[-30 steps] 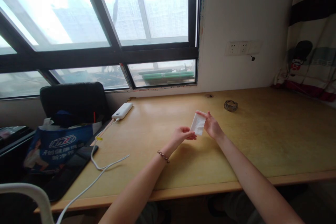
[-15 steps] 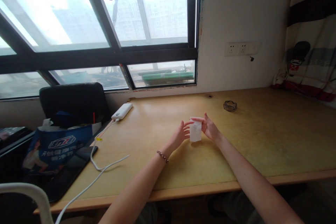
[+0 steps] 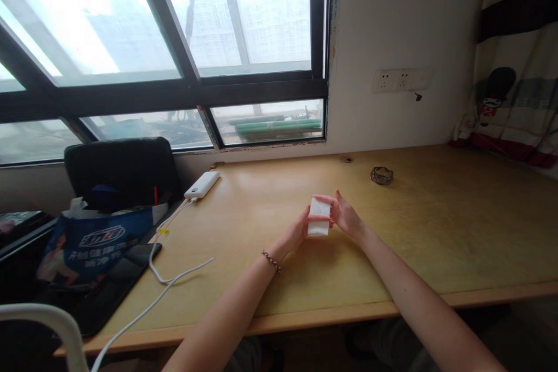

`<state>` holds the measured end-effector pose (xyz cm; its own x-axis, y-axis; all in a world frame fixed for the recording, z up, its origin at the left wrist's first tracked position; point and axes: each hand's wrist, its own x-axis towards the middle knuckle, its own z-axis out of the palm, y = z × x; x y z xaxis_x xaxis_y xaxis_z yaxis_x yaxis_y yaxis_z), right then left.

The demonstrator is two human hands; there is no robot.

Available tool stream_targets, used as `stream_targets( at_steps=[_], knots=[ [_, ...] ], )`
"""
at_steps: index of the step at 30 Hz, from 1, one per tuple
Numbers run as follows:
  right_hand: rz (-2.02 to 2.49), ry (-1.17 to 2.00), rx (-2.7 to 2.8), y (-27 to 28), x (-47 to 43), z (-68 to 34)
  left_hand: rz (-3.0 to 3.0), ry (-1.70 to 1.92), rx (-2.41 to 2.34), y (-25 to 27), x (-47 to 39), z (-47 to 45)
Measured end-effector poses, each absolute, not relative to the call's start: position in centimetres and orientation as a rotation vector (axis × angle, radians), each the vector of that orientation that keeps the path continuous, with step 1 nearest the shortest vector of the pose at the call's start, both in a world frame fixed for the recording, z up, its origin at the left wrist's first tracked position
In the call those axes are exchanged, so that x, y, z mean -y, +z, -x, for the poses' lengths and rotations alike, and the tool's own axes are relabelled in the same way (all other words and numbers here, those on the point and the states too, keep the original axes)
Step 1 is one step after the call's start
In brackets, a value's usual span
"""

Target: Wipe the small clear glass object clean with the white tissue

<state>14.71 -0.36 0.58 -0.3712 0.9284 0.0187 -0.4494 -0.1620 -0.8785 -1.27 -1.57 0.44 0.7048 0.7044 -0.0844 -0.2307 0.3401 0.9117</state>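
Observation:
A small folded white tissue (image 3: 319,228) is held upright just above the table, between my two hands. My left hand (image 3: 300,229) grips it from the left, with one finger laid across its front. On the other side, my right hand (image 3: 346,216) holds its upper right part, fingers reaching over the front and thumb pointing up. Some fingers of both hands are hidden behind the tissue. A beaded bracelet (image 3: 272,261) circles my left wrist.
On the wooden table (image 3: 436,232), a glass ashtray-like dish (image 3: 382,175) stands at the back right. A white power bank (image 3: 202,185) lies back left, its white cable (image 3: 152,258) running forward. A blue bag (image 3: 100,244) rests on a black chair (image 3: 122,163) beyond the left edge.
My left hand has closed onto the tissue, one finger now crossing its front; before, its fingers were spread beside it. The tissue and right hand have shifted slightly left.

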Motion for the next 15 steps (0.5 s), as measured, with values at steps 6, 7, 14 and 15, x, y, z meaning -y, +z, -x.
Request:
stream_targets(
  at_steps=[6,7,14,15],
  knots=[
    [0.708,1.575,0.916,1.0,-0.2,-15.8,-1.112,0.66,-0.545,0.4,1.5,1.5],
    [0.717,1.559,0.9,1.0,-0.3,-15.9,-1.111,0.664,-0.549,0.3,1.4,1.5],
    [0.937,1.25,0.878,-0.7,-1.9,-16.9,-1.133,0.71,-0.623,0.1,0.9,1.8],
    [1.022,1.129,0.937,-1.0,-2.1,-17.1,-1.163,0.731,-0.662,0.0,0.9,1.8]
  ],
)
